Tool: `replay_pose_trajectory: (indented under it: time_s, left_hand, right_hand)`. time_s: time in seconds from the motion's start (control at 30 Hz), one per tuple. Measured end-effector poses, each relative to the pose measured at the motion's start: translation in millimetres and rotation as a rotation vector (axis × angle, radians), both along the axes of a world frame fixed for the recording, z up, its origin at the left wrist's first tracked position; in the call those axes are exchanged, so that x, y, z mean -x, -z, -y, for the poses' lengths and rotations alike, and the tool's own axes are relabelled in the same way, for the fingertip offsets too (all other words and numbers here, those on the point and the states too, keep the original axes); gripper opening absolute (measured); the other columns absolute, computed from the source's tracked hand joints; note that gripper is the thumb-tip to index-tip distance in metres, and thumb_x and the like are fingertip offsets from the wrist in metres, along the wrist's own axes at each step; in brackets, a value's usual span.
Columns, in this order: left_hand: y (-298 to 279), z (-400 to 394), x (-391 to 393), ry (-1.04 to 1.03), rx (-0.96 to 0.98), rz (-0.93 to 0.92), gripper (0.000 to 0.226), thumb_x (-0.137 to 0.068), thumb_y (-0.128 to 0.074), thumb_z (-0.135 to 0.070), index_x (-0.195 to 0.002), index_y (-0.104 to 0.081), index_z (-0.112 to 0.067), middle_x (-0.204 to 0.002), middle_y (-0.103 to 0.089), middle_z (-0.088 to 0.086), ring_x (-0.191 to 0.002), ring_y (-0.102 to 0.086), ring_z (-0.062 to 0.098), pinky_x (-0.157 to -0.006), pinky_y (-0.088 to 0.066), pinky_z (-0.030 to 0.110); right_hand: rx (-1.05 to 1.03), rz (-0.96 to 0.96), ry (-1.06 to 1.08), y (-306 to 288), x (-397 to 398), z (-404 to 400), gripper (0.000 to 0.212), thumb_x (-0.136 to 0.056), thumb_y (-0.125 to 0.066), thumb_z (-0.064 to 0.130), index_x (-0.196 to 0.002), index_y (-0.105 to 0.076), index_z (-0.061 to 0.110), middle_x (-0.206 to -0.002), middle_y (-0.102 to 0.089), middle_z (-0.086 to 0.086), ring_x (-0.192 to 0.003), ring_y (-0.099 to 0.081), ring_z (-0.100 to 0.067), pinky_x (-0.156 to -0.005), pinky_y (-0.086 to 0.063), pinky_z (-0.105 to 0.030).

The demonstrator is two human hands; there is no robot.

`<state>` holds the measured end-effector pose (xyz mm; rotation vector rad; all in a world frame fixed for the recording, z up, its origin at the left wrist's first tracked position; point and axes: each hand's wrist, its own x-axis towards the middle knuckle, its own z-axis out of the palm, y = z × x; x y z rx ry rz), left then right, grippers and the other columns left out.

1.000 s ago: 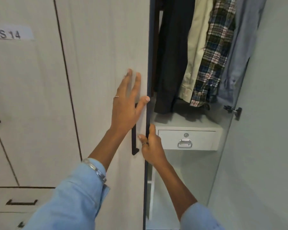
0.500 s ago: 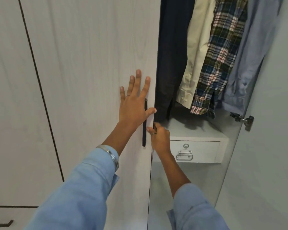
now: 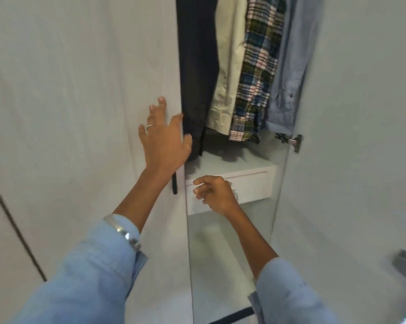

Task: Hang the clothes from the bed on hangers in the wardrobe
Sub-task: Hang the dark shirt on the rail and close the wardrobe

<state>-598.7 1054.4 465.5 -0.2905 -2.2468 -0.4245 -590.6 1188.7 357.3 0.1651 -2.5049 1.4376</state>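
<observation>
Pressing the door (image 3: 80, 113) edge, the left hand (image 3: 163, 141) spreads its fingers wide, hiding most of the handle (image 3: 174, 184). Right hand (image 3: 217, 195) hovers loosely curled, empty, before the drawer (image 3: 251, 185). Clothes (image 3: 255, 73) hang above, tops cut off.

Left hand (image 3: 164, 139) lies with spread, straight fingers against the closed wardrobe door (image 3: 85, 94), beside its edge; a ring sits on one finger. A dark door handle (image 3: 174, 184) shows below the palm. Right hand (image 3: 215, 195) hangs with loosely curled fingers in front of the white drawer (image 3: 251, 185), holding nothing. Inside the open compartment hang four garments side by side: dark garment (image 3: 197, 66), cream shirt (image 3: 227, 73), plaid shirt (image 3: 258, 73), pale blue shirt (image 3: 288, 73). A metal hinge (image 3: 290, 141) sits on the open right door (image 3: 361, 113). Both sleeves light blue.
</observation>
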Motion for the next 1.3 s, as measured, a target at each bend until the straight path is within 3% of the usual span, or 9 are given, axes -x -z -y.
replay_pose_trajectory:
  time_s: [0.13,0.33,0.43,0.5,0.7,0.97,1.07,1.23,1.3]
  left_hand:
    - [-4.4,-47.4,-27.6,0.326,-0.359,-0.052,0.025,-0.084,-0.055,-0.032,-0.100,-0.071,-0.022,-0.116,-0.060,0.005,-0.105,-0.058,0.025,-0.093,-0.045,0.045]
    - [-4.9,-160.3,-82.4,0.668,-0.262,-0.071,0.023,-0.084,-0.055,-0.029,-0.090,-0.074,-0.016,-0.092,-0.069,0.010,-0.084,-0.064,0.029,-0.078,-0.051,0.042]
    - [0.9,-212.5,-108.7,0.845,-0.151,0.035,0.018,-0.084,-0.057,-0.028,-0.093,-0.072,-0.023,-0.098,-0.067,0.004,-0.086,-0.064,0.021,-0.085,-0.050,0.036]
    - [3.8,-240.0,-122.1,0.956,-0.144,0.176,0.016,-0.085,-0.064,-0.026,-0.099,-0.072,-0.024,-0.104,-0.064,0.001,-0.086,-0.063,0.015,-0.084,-0.046,0.025]
    - [12.8,-284.3,-140.5,1.025,-0.284,0.433,0.017,-0.086,-0.068,-0.024,-0.103,-0.071,-0.021,-0.107,-0.068,-0.006,-0.075,-0.062,0.002,-0.078,-0.048,0.019]
    - [4.3,-292.6,-163.5,1.016,-0.548,0.370,0.016,-0.088,-0.067,-0.028,-0.100,-0.073,-0.019,-0.096,-0.072,-0.008,-0.077,-0.064,0.005,-0.075,-0.051,0.019]
    - [-5.0,-286.0,-177.4,1.044,-0.595,0.264,0.023,-0.089,-0.066,-0.029,-0.108,-0.069,-0.017,-0.101,-0.069,-0.008,-0.082,-0.061,0.000,-0.074,-0.050,0.014]
    - [-9.3,-257.8,-183.3,0.996,-0.599,0.070,0.044,-0.085,-0.066,-0.040,-0.124,-0.059,-0.019,-0.113,-0.064,0.001,-0.087,-0.063,0.004,-0.074,-0.051,0.017]
    - [-7.7,-234.9,-177.8,0.923,-0.649,0.005,0.046,-0.083,-0.064,-0.044,-0.121,-0.059,-0.018,-0.109,-0.066,0.001,-0.091,-0.065,0.011,-0.077,-0.056,0.029]
  right_hand:
    - [0.049,-0.295,0.277,-16.4,-73.3,-64.1,0.027,-0.084,-0.054,-0.009,-0.093,-0.073,0.009,-0.071,-0.068,0.003,-0.061,-0.064,-0.009,-0.067,-0.051,-0.020]
    - [-0.256,-0.945,1.159,-52.2,-184.7,-177.0,0.023,-0.084,-0.058,0.004,-0.104,-0.068,0.010,-0.098,-0.067,-0.009,-0.091,-0.057,-0.030,-0.088,-0.043,-0.033]
    - [-0.247,-0.950,1.357,-57.8,-206.5,-226.1,0.044,-0.078,-0.062,0.004,-0.121,-0.057,0.005,-0.118,-0.054,-0.018,-0.110,-0.043,-0.029,-0.102,-0.027,-0.025]
    - [-0.210,-0.837,1.390,-56.5,-210.0,-258.8,0.055,-0.079,-0.064,0.012,-0.131,-0.048,0.003,-0.128,-0.046,-0.022,-0.118,-0.038,-0.033,-0.105,-0.023,-0.035]
    - [-0.011,-0.575,1.095,-39.9,-212.8,-311.7,0.055,-0.091,-0.058,0.034,-0.132,-0.045,-0.001,-0.125,-0.055,-0.019,-0.117,-0.053,-0.034,-0.098,-0.043,-0.037]
    - [0.005,-0.663,1.073,-31.5,-220.3,-304.3,0.051,-0.093,-0.043,0.053,-0.091,-0.062,0.005,-0.089,-0.062,-0.012,-0.085,-0.058,-0.030,-0.071,-0.049,-0.039]
    - [-0.062,-0.892,1.030,-37.9,-225.7,-286.0,0.044,-0.098,-0.042,0.035,-0.069,-0.055,0.003,-0.066,-0.053,-0.010,-0.069,-0.047,-0.025,-0.066,-0.036,-0.033]
    - [-0.161,-1.051,0.717,-40.5,-207.8,-239.0,0.023,-0.096,-0.047,0.027,-0.079,-0.059,0.017,-0.100,-0.056,-0.015,-0.097,-0.048,-0.034,-0.087,-0.039,-0.052]
    - [-0.159,-1.029,0.557,-40.8,-198.7,-215.4,0.027,-0.095,-0.051,0.029,-0.078,-0.065,0.014,-0.116,-0.053,-0.013,-0.108,-0.047,-0.031,-0.092,-0.042,-0.044]
